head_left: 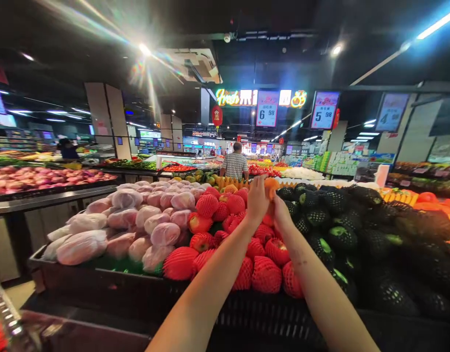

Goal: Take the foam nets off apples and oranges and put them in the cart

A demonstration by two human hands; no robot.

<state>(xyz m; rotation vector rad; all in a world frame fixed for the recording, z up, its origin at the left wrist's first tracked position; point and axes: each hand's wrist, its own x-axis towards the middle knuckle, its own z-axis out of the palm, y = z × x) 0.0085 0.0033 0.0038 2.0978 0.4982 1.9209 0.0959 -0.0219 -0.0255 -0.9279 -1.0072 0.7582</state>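
Observation:
Both my arms reach out over a heap of apples in red foam nets [267, 274]. My left hand [257, 198] is closed against the left side of a small orange-coloured fruit [271, 187], fingers pointing up. From the right, my right hand [281, 211] closes on the same fruit, its fingers partly hidden. The fruit's exact kind is hard to tell, and part of it is covered by the hands. Left of the apples lie pale pink fruits in clear wrap [166, 234]. To the right are dark round fruits in black nets [342, 237].
A black display edge [111, 286] runs along the front. Farther left stands a bin of reddish onions [45, 178]. A person in a striped shirt [235, 165] stands beyond the display. Price signs [267, 108] hang overhead. Metal bars [7, 308] show at the lower left.

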